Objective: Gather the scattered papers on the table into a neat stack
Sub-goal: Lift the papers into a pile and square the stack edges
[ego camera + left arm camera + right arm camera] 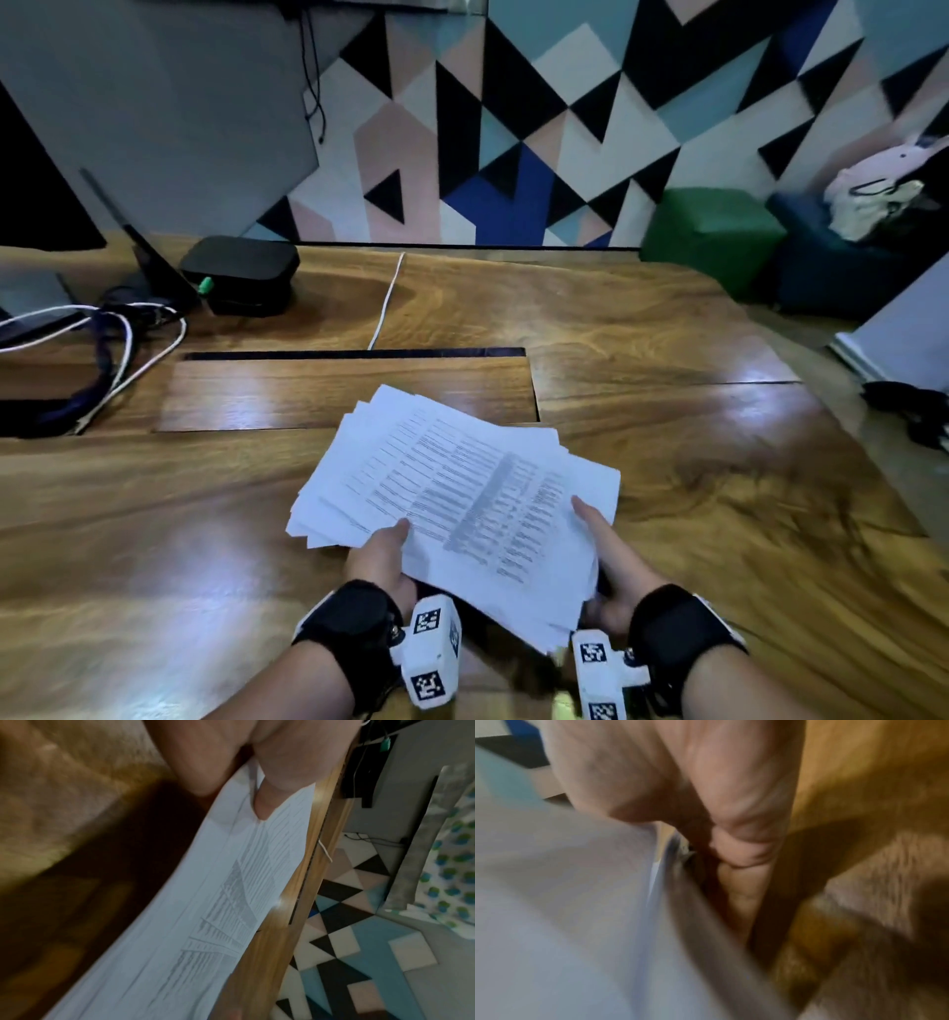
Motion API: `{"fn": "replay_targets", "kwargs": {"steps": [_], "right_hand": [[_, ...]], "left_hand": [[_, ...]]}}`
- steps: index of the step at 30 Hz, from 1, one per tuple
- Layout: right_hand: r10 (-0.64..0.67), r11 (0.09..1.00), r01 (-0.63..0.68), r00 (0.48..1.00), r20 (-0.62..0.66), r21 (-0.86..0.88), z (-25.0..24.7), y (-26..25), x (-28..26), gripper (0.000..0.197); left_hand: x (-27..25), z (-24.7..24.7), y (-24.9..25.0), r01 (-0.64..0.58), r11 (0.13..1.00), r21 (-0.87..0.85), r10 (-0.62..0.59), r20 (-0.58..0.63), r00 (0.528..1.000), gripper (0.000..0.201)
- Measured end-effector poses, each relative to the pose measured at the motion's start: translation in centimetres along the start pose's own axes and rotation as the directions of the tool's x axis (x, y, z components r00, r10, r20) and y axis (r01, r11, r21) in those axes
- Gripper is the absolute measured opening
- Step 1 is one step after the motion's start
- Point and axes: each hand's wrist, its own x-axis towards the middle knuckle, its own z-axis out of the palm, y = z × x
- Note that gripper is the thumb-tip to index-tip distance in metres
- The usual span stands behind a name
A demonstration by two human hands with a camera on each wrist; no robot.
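Observation:
A loose bundle of printed white papers point(462, 493) is held above the wooden table point(667, 462), its sheets fanned out and uneven at the edges. My left hand point(382, 557) grips the bundle's near left edge, thumb on top and fingers beneath. My right hand point(603, 565) grips the near right corner the same way. In the left wrist view the thumb point(270, 801) presses on the papers point(205, 912). The right wrist view is blurred, showing curled fingers point(741, 850) beside the papers point(564, 902).
A black box point(241, 272), tangled white and dark cables point(102, 349) and a dark laptop-like device lie at the table's back left. A cable slot point(354, 354) crosses the middle. A green stool point(714, 231) and blue stool point(832, 267) stand beyond the right edge.

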Motion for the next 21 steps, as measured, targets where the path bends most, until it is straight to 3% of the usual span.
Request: {"fn": "replay_targets", "kwargs": {"steps": [2, 5, 10, 13, 15, 16, 19, 21], "right_hand": [[-0.021, 1.0, 0.021, 1.0, 0.008, 0.015, 0.3, 0.2, 0.6, 0.035], [-0.026, 0.994, 0.026, 1.0, -0.002, -0.106, -0.6, 0.6, 0.9, 0.02], [0.022, 0.933, -0.032, 0.999, -0.031, -0.358, -3.9, 0.9, 0.6, 0.034], [0.031, 0.933, -0.029, 1.0, 0.001, -0.358, -5.0, 0.2, -0.4, 0.029], [0.008, 0.946, 0.004, 0.999, 0.035, -0.323, -5.3, -0.3, -1.1, 0.028], [-0.015, 0.945, 0.034, 0.998, 0.061, -0.324, -5.3, -0.6, -1.2, 0.035], [-0.099, 0.907, 0.132, 0.99, 0.103, -0.401, -5.5, -1.8, -1.0, 0.083], [-0.163, 0.85, 0.206, 0.978, 0.129, -0.485, -5.3, -2.8, -1.1, 0.099]], "left_hand": [[-1.7, -0.3, -0.9, -0.038, 0.999, -0.006, 0.038, 0.017, 0.999, 0.035], [-3.5, -2.7, -1.9, -0.048, 0.999, 0.005, 0.048, 0.042, 0.998, 0.04], [-3.9, -9.1, 0.8, 0.109, 0.993, -0.046, -0.102, 0.127, 0.987, 0.05], [-2.7, -11.9, 3.8, 0.156, 0.984, -0.086, -0.143, 0.137, 0.98, 0.065], [-2.3, -11.6, 5.4, 0.165, 0.986, 0.015, -0.165, 0.157, 0.974, 0.069], [-2.2, -11.0, 6.1, 0.152, 0.984, 0.096, -0.167, 0.177, 0.97, 0.069], [-2.8, -8.2, 7.6, -0.006, 0.907, 0.422, -0.1, 0.23, 0.968, 0.064], [-2.9, -6.8, 8.2, -0.096, 0.864, 0.495, -0.054, 0.281, 0.958, 0.078]]}}
